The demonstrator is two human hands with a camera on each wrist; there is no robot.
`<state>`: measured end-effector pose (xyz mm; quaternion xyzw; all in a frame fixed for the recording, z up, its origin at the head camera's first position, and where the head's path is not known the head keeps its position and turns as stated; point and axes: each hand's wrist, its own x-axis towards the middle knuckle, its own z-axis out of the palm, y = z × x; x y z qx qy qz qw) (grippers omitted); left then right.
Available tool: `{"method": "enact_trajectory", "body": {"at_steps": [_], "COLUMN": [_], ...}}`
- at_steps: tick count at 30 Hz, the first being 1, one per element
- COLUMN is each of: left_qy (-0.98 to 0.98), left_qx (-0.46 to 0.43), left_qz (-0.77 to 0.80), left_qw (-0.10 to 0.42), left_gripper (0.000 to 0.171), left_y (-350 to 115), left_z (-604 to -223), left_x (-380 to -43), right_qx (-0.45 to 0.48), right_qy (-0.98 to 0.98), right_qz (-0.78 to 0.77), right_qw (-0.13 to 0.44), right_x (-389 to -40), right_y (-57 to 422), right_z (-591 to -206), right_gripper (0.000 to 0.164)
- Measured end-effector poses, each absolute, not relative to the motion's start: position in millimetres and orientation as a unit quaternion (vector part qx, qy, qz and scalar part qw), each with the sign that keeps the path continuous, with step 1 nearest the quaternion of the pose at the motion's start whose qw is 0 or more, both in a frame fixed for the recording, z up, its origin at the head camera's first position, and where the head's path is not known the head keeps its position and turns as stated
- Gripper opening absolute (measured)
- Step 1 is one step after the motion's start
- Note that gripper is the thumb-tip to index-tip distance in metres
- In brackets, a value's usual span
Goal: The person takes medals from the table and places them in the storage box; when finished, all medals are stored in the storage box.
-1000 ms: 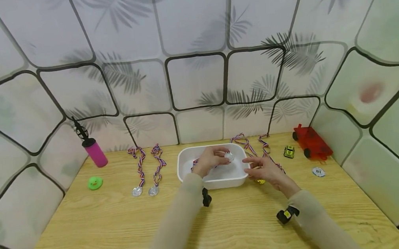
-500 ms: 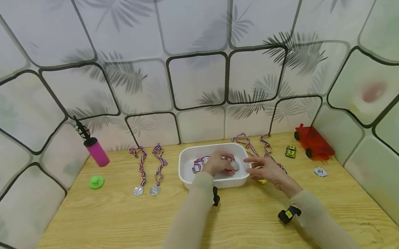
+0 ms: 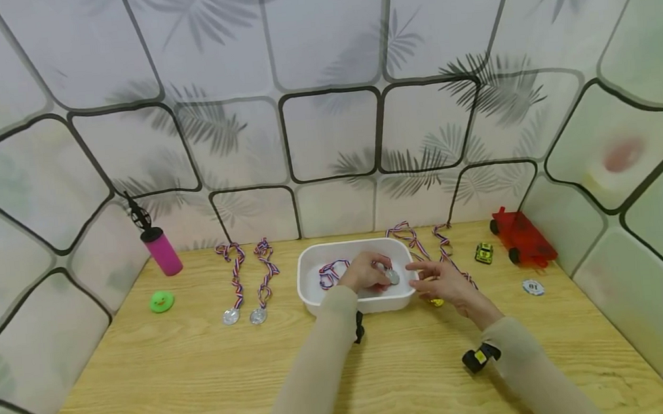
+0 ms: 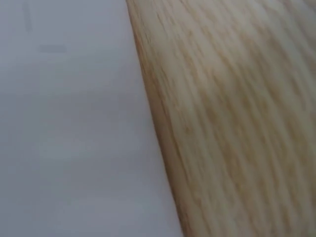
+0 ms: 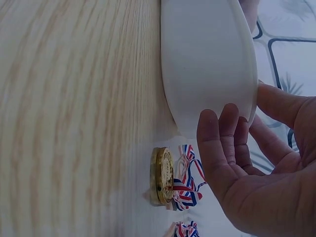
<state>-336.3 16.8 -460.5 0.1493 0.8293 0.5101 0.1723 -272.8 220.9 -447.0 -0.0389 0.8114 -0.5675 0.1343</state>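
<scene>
Inside a white plastic tub (image 3: 328, 308), my left hand (image 3: 364, 272) reaches down with bent fingers. It pinches a silver medal (image 3: 393, 276) at its fingertips, low in the tub. A red, white and blue ribbon (image 3: 329, 275) lies in the tub left of that hand. My right hand (image 3: 443, 285) holds the tub's right end. In the right wrist view, its thumb reaches over the rim and its other fingers (image 5: 209, 129) bend against the outer wall. Beside them a gold medal (image 5: 164, 176) stands near the tub. The left wrist view shows only tub wall (image 4: 74, 128) and wood.
Two silver medals (image 3: 231, 316) with ribbons lie left of the tub. A green duck (image 3: 162, 301) and a pink pump-like cylinder (image 3: 164, 253) are farther left. At right are more ribbons (image 3: 444, 246), a yellow toy car (image 3: 483, 253), a chip (image 3: 532, 287) and a red wheeled toy (image 3: 522, 239).
My left hand has moved right and down into the tub with the silver medal, uncovering more of the ribbon inside. My right hand stays at the tub's end.
</scene>
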Motion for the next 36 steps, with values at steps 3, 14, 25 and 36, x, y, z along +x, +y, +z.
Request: {"method": "enact_trajectory", "body": {"at_steps": [3,14,25,36], "left_qy": [0.841,0.834,0.796,0.794], "left_qx": [0.151,0.168,0.185,0.209], "left_qz": [0.495,0.499,0.544,0.541], "left_qw": [0.16,0.165,0.192,0.182], "left_gripper": [0.035,0.037,0.036,0.036], "left_y": [17,10,-13,-57], "left_z": [-461,-454,-449,-426], "left_x": [-336,-333,-335,-320], "right_qx": [-0.039,-0.043,-0.035,-0.044], "right_qy": [0.811,0.809,0.814,0.81], "right_qz": [-0.568,-0.572,-0.564,-0.569], "right_qw": [0.135,0.127,0.135,0.135], "right_x": [-272,-271,-271,-269], "right_y": [220,220,218,216], "right_z": [-447,-447,-445,-444], "right_gripper": [0.049,0.049,0.05,0.052]}}
